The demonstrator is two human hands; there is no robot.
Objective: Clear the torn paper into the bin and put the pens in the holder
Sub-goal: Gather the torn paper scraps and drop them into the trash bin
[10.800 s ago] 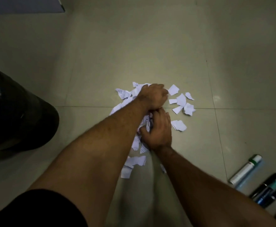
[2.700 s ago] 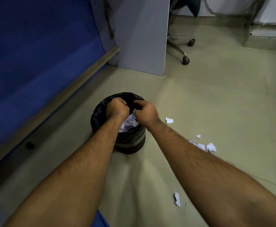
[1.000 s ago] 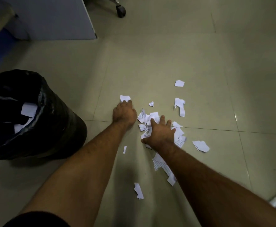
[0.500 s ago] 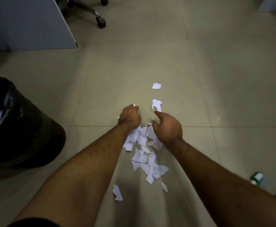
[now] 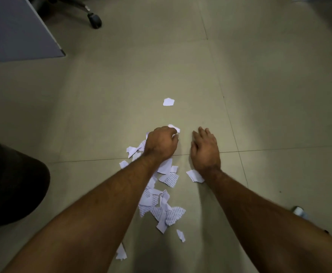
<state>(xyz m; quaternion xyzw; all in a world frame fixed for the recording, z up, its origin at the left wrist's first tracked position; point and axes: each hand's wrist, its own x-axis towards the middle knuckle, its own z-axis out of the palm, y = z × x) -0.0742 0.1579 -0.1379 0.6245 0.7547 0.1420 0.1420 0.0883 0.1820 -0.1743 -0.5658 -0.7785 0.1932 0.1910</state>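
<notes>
Mid scrap-gathering: left hand (image 5: 159,143) clenched on scraps (image 5: 161,207), right hand (image 5: 205,150) open, flat. Next, scoop the rest toward the bin (image 5: 9,184), I reckon.

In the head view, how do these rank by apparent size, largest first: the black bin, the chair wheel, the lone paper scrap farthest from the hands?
1. black bin, though partly cut off and nearest the camera
2. chair wheel and lone paper scrap: look alike, unranked

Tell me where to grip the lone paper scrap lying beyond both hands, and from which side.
The lone scrap lies flat on the floor, apart from the rest. Come from above and pinch its near edge with fingertips, or slide it back toward the pile; flat paper offers no side to grip.
</notes>
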